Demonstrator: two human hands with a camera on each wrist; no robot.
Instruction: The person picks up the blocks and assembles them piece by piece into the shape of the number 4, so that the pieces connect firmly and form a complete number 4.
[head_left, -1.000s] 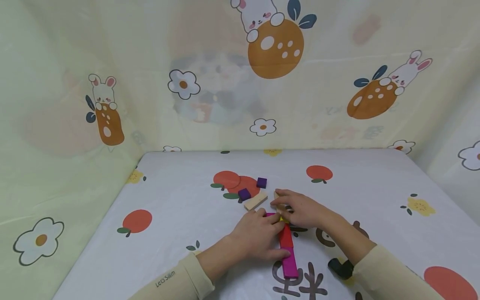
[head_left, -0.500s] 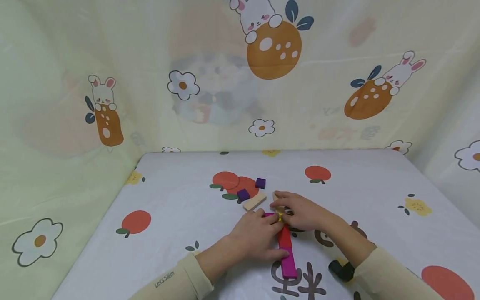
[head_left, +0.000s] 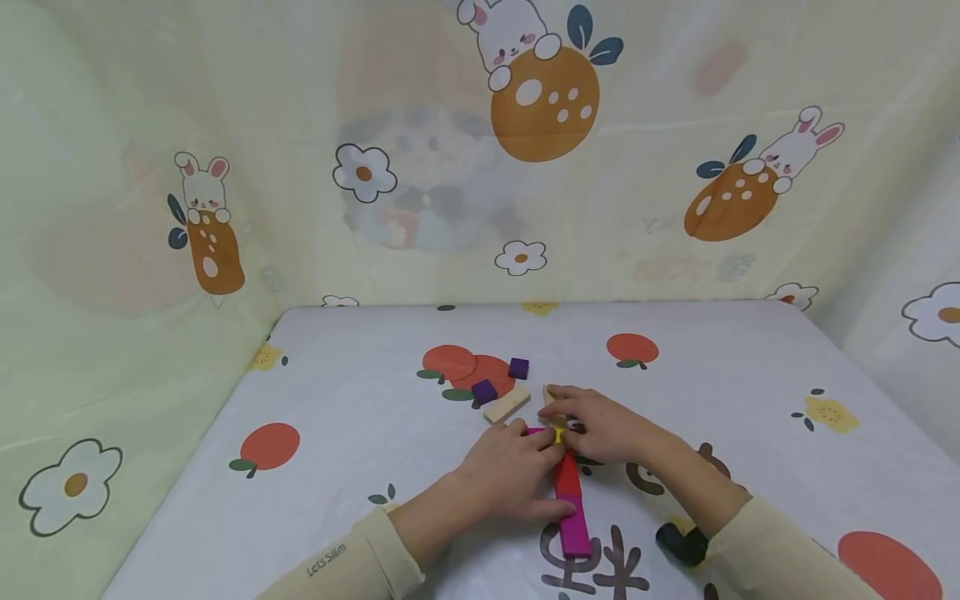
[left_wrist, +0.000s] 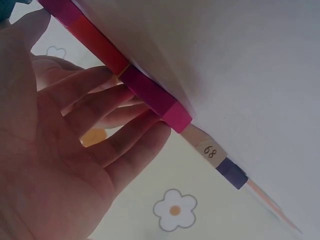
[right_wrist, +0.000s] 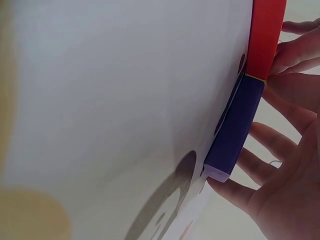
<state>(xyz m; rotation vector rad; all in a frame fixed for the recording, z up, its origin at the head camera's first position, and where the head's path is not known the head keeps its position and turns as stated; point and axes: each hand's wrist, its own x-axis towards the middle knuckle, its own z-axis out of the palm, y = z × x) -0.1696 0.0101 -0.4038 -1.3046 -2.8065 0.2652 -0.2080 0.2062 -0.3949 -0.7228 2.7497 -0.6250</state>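
My left hand [head_left: 506, 475] rests beside a line of coloured blocks. Its thumb touches the near magenta block [head_left: 574, 532], while the fingertips lie along another magenta block [left_wrist: 160, 100] farther off. Between them is a red block [head_left: 567, 477]. In the head view a bit of yellow block [head_left: 558, 436] shows at the red one's far end, between the hands. My right hand [head_left: 603, 425] has its fingers stretched along a dark purple block [right_wrist: 235, 125], its thumb at the joint with the red block. Beyond its fingertips shows the end of a plain wooden piece [head_left: 549, 394].
A plain wooden block [head_left: 507, 405] lies just past the left hand, numbered 68 in the left wrist view. Two purple cubes, one nearer [head_left: 484, 390] and one farther [head_left: 519, 368], sit behind it. A black object [head_left: 682, 544] shows by the right sleeve. Patterned cloth covers the table [head_left: 360, 358].
The head view has shifted slightly. Both hands and the blocks keep their places relative to each other.
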